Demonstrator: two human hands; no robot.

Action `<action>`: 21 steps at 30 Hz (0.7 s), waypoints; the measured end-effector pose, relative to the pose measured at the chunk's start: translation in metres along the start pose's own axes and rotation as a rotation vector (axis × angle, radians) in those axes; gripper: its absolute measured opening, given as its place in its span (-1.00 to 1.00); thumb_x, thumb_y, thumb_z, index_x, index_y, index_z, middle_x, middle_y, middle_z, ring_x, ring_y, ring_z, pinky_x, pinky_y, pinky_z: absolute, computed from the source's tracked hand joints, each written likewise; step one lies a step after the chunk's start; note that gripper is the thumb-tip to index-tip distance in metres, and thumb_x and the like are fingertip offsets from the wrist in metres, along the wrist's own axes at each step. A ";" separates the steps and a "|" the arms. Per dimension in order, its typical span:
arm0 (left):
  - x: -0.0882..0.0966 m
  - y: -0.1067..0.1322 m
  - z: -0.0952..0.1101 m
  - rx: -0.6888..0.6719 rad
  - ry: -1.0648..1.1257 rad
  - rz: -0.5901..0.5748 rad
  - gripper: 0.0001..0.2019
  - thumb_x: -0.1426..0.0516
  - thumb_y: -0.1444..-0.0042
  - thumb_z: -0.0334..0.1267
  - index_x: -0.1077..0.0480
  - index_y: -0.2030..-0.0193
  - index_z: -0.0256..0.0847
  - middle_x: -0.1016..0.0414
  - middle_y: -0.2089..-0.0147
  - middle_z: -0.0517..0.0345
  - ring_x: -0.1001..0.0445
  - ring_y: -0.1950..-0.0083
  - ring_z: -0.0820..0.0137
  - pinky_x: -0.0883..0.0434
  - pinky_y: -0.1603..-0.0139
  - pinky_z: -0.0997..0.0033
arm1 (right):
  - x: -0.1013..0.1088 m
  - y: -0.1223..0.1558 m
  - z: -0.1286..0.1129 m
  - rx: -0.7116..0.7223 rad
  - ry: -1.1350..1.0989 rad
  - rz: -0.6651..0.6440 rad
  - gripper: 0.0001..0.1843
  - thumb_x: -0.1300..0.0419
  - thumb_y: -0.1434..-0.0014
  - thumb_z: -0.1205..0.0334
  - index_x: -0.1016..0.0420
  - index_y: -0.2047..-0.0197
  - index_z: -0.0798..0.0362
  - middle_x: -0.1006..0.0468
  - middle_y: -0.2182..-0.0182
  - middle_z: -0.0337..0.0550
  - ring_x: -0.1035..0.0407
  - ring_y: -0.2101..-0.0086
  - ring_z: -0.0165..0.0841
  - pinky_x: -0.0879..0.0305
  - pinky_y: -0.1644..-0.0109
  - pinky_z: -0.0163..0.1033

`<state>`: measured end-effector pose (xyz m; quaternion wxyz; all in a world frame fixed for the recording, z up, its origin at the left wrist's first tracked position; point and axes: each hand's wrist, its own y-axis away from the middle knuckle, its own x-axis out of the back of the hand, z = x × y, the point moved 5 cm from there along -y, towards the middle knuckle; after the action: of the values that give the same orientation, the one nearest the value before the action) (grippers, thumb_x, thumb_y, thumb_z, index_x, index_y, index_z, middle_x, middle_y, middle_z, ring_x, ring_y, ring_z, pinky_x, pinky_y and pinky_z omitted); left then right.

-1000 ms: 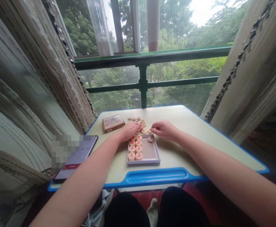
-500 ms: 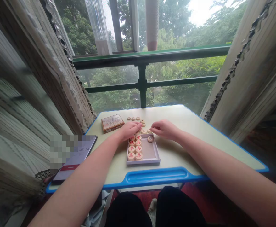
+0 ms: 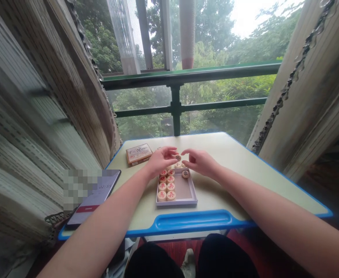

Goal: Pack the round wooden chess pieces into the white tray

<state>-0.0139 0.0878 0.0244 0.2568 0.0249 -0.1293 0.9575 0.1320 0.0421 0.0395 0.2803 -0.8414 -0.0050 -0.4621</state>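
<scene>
My left hand (image 3: 164, 159) is over the far end of a shallow box tray (image 3: 183, 192), its thumb and fingers closed about a round wooden Chinese chess piece (image 3: 178, 158) with a dark character. Facing it from the right, my right hand (image 3: 197, 160) curves its fingers, with thumb and forefinger apart and nothing visible between them. Red-lettered chess pieces (image 3: 171, 187) fill two columns along the tray's left side. One dark-lettered piece (image 3: 185, 174) lies in its far right corner. Beyond the tray's far edge sits another piece (image 3: 177, 165); others are partly hidden by my left hand.
A printed box (image 3: 139, 153) lies at the table's far left. A tablet-like device (image 3: 92, 202) rests at the left edge. The pale table (image 3: 244, 185) has a blue rim with a moulded groove (image 3: 192, 222) in front. Curtains flank the railing (image 3: 175, 104).
My left hand has raised a dark-lettered piece toward the right. My right thumb and forefinger have spread apart, off the piece near the tray's far edge. The view has tilted slightly.
</scene>
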 end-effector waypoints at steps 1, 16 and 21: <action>-0.001 0.000 0.001 0.005 0.009 -0.003 -0.46 -0.29 0.19 -0.35 -0.31 -0.01 -0.28 -0.48 0.11 -0.06 -0.47 0.11 0.30 -0.40 0.03 0.13 | 0.000 0.000 0.000 0.000 -0.010 0.004 -0.73 -0.15 -0.02 0.24 -0.42 0.15 0.06 -0.30 0.66 -0.39 -0.15 0.61 -0.51 -0.09 0.44 -0.39; -0.003 0.003 0.002 0.042 -0.005 -0.020 -0.66 -0.31 0.22 -0.24 -0.43 0.27 -0.34 -0.51 0.14 -0.04 -0.48 0.10 0.28 -0.37 -0.01 0.17 | 0.004 0.000 -0.003 0.030 -0.023 0.003 -0.80 -0.17 -0.03 0.17 -0.42 0.26 0.07 -0.27 0.67 -0.39 -0.12 0.62 -0.53 -0.05 0.47 -0.41; -0.001 0.003 0.004 0.058 -0.085 -0.032 -0.66 -0.31 0.22 -0.18 -0.50 0.29 -0.32 -0.56 0.26 -0.02 -0.49 0.19 0.28 -0.39 0.08 0.21 | 0.006 0.001 -0.003 0.008 0.007 0.003 -0.78 -0.21 0.00 0.12 -0.40 0.32 0.07 -0.28 0.66 -0.39 -0.12 0.62 -0.53 -0.03 0.48 -0.40</action>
<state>-0.0150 0.0836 0.0274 0.2655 0.0751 -0.1121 0.9546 0.1330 0.0382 0.0451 0.2843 -0.8387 -0.0047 -0.4644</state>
